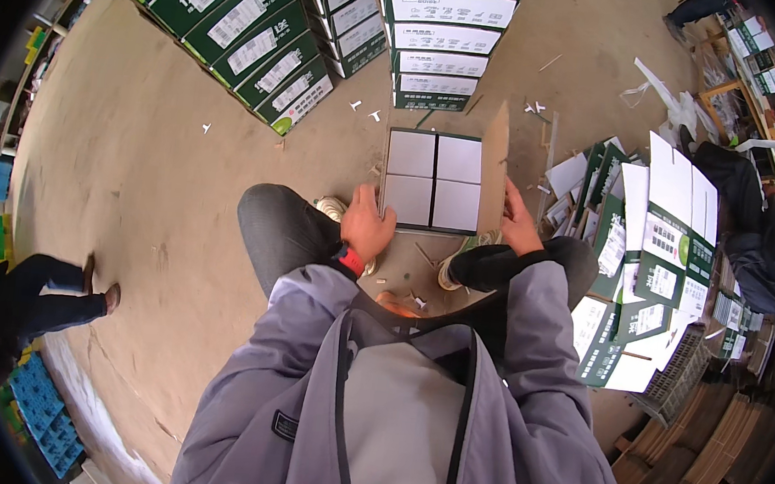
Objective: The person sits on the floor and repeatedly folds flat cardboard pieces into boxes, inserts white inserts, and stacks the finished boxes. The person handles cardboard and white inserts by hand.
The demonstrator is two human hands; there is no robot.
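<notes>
Right now, our left hand (pixel 367 231) sits at the near left corner of the open box (pixel 427 231) with its fingers bent, but we can't tell if it pinches. Our right hand (pixel 522 228) is up against the brown flap (pixel 495 173) on the box's right side, and we can't tell if it grips. The box sits between our hands, and we see four white blocks (pixel 459 161) in it. Right of the box, we see messy green and white cardboard (pixel 665 234). Past the box, we see tall stacks of boxes (pixel 442 39). Far left of the box, we see someone's legs (pixel 59 307).
</notes>
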